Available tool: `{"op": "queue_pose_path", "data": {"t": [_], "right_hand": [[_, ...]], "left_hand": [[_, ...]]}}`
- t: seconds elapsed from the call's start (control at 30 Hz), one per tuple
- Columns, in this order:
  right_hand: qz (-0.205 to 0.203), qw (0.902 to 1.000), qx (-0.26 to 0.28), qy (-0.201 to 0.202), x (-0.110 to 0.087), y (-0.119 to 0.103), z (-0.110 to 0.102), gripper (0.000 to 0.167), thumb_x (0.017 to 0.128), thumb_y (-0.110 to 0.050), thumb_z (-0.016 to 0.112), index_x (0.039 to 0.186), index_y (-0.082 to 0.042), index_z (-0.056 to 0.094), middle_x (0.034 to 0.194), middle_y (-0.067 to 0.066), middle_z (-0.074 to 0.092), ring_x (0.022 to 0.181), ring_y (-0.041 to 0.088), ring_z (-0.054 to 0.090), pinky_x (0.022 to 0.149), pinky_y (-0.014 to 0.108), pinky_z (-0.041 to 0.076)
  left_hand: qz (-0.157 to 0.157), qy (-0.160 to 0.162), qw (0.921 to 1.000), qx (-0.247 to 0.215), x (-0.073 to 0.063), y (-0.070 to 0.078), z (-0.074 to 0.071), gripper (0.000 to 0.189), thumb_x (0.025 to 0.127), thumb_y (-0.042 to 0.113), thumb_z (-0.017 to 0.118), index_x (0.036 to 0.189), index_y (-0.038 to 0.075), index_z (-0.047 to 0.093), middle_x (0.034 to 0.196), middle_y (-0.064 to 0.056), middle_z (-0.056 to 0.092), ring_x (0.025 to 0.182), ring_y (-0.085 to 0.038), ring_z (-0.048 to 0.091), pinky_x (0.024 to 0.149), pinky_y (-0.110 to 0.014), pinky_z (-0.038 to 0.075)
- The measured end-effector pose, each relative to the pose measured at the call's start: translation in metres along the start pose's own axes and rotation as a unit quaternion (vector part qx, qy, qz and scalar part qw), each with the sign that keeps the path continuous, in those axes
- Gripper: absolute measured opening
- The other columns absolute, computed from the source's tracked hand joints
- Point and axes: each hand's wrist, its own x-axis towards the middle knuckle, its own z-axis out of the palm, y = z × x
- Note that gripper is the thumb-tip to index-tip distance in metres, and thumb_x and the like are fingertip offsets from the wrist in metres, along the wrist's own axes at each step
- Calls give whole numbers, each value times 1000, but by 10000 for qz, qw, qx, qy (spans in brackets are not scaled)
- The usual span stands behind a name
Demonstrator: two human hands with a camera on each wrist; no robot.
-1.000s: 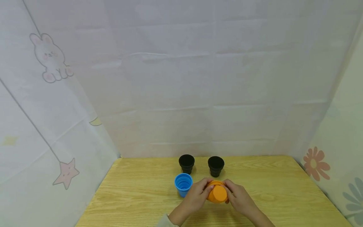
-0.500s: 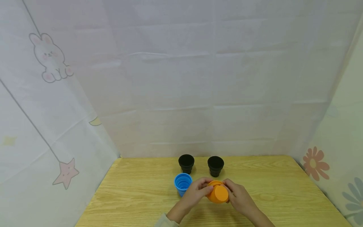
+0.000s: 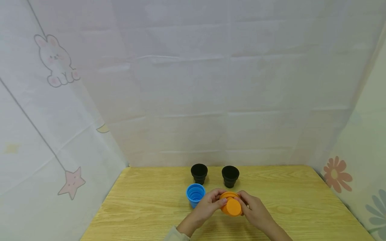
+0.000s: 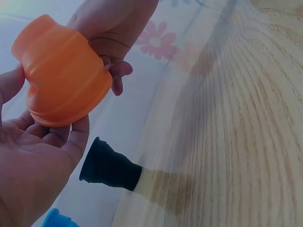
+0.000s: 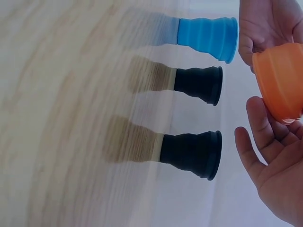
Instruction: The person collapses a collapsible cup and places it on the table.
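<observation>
An orange ribbed collapsible cup [image 3: 234, 208] is held above the table's near part, its closed base turned toward the head camera. My left hand [image 3: 206, 207] grips its left side, with the thumb on the wall near the base and fingers at the rim. From the right, my right hand [image 3: 256, 211] holds the cup, thumb also near the base. In the left wrist view, the orange cup [image 4: 66, 71] has a dent in its wall close to the left thumb. Just beyond the left hand stands a blue ribbed cup [image 3: 195, 194], upright and partly covered by that hand.
Two black cups stand upright behind the hands, one on the left [image 3: 199, 173] and one on the right [image 3: 230, 176]. The wooden table [image 3: 144, 201] meets a pale cloth backdrop [image 3: 187, 100] at its back edge. Printed cloth walls flank both sides.
Both hands stay around the orange cup at nearly the same spot. Its base has tilted slightly, and the left thumb has shifted on the wall. The other cups stay put.
</observation>
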Motion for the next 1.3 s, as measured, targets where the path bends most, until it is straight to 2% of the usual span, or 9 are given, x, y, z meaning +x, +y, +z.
{"op": "queue_pose_path", "data": {"t": [0.17,0.27,0.4,0.57,0.77,0.93,1.07,1.3], "right_hand": [[-280,9986,443,-41,1,4,-1,14,106,-23,54,110,-16,66,94,-6,72,79,6,66,71,25,58],[-49,9954,899,-315,0,3,-4,18,107,-23,53,113,-12,65,102,3,70,85,9,67,76,26,58],[398,9812,1716,-792,0,0,-9,28,108,-24,50,122,-2,61,109,13,65,90,14,65,82,27,56],[464,9638,2326,-1216,-1,-1,-13,36,110,-21,46,134,5,52,118,17,61,100,15,63,92,28,54],[456,9538,2625,-1391,-3,-3,-16,39,110,-18,46,141,5,46,125,16,58,106,15,61,96,26,52],[532,9453,2818,-1553,-4,-3,-18,34,109,-16,46,137,4,48,118,13,59,101,13,61,94,29,53],[413,9398,2951,-1673,-4,-2,-19,31,109,-13,46,134,5,49,116,10,60,100,13,61,93,30,53],[330,9324,3122,-1793,-2,-4,-19,37,109,-12,47,139,8,46,123,13,59,102,15,64,95,31,55]], "left_hand": [[63,-121,9999,1,-1,0,-1,38,106,22,56,135,-1,53,121,-7,63,101,-16,63,92,-28,55],[86,-194,9997,97,-2,1,-2,38,106,22,56,137,0,53,122,-7,61,103,-17,60,90,-25,54],[111,-253,9995,160,-3,1,-3,39,105,22,56,137,1,52,123,-7,60,104,-17,59,90,-22,53],[118,-325,9993,129,-5,2,-5,41,105,24,57,139,1,51,124,-7,60,105,-17,58,91,-23,53],[145,-390,9991,47,-8,4,-5,42,105,23,57,139,-1,50,123,-7,60,105,-17,59,93,-28,53],[170,-437,9989,34,-9,6,-5,40,105,22,58,137,-1,52,122,-6,61,104,-17,59,91,-24,53],[189,-488,9986,35,-10,7,-5,41,104,22,59,137,-1,52,122,-7,61,103,-17,59,90,-23,54],[123,-311,9994,118,-10,6,-4,40,102,21,63,134,1,54,123,-8,61,104,-18,60,89,-23,55]]}}
